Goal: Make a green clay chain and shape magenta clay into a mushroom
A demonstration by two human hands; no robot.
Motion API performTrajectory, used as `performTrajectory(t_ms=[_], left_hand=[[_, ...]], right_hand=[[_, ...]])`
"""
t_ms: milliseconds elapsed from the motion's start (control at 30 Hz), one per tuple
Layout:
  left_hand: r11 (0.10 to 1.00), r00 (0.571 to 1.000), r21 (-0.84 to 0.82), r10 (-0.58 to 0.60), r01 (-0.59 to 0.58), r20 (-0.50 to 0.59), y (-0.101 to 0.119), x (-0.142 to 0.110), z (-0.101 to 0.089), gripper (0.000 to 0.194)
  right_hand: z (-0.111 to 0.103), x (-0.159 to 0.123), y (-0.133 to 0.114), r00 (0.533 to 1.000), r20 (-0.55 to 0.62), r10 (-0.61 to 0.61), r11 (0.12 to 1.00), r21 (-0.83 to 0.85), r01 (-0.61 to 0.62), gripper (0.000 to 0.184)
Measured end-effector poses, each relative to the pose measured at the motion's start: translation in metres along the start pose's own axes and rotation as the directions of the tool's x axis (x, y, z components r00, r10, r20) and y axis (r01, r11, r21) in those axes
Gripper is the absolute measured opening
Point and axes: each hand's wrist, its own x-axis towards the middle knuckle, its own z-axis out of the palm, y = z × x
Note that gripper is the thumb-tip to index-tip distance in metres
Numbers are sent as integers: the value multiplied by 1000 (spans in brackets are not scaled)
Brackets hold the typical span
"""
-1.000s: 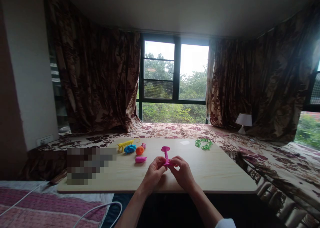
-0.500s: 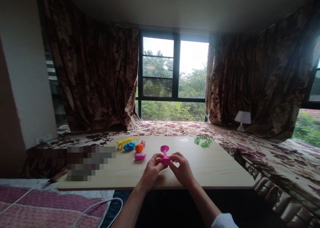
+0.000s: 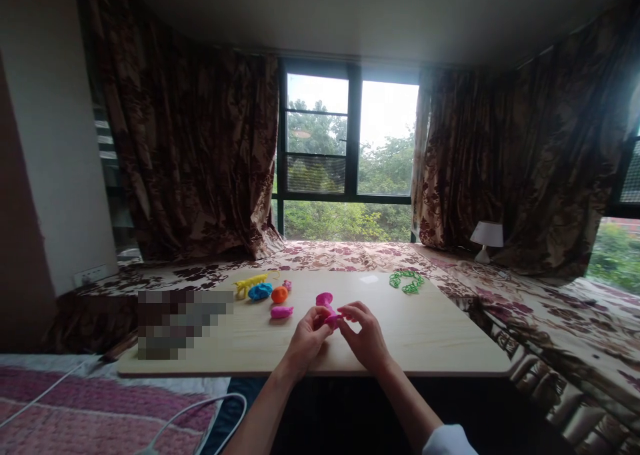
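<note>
A bright pink modelling clay piece point(image 3: 325, 300), with a rounded flat cap, a thin stem and a wider base, is held over the near middle of the table, its cap leaning to the left. My left hand point(image 3: 306, 340) pinches its base between thumb and fingers. On the other side, my right hand point(image 3: 369, 338) has its thumb and fingertips closed on the base's right edge. Fingers hide part of the base. To the left lie a pink clay roll point(image 3: 281, 312), an orange lump point(image 3: 280, 295), a blue lump point(image 3: 260, 291) and a yellow clay figure point(image 3: 251, 284).
The pale wooden table point(image 3: 430, 342) has rounded corners. A green openwork ring point(image 3: 407, 282) lies at its back right, and a small pink figure point(image 3: 287, 285) at the back left. A blurred patch covers the left end. A white lamp point(image 3: 487, 235) stands beyond on the floral cloth.
The pink clay piece has tipped over to the left, its cap now lower and nearer my left hand. Both hands keep their hold at nearly the same place.
</note>
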Motion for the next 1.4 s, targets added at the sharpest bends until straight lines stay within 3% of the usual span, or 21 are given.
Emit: performTrajectory(t_ms=[133, 333, 633, 767, 1033, 1400], left_hand=[[1000, 1000, -4, 13, -13, 21, 0, 0, 1, 17], [999, 1000, 34, -7, 7, 16, -2, 0, 3, 19], [994, 999, -96, -51, 50, -6, 4, -1, 2, 19], [990, 998, -133, -54, 51, -18, 4, -1, 1, 20], [995, 998, -79, -62, 63, 24, 4, -3, 3, 24], [998, 998, -16, -60, 60, -31, 6, -2, 2, 18]], right_hand=[[0, 0, 0, 1000, 11, -6, 1000, -19, 6, 9], [-2, 1, -4, 999, 17, -30, 998, -53, 31, 10], [-3, 2, -7, 999, -24, -21, 999, 32, 21, 19], [-3, 1, -5, 1000, -2, -5, 1000, 16, 5, 13], [-1, 1, -2, 1000, -8, -13, 1000, 12, 13, 9], [-2, 1, -3, 1000, -12, -23, 1000, 17, 23, 12]])
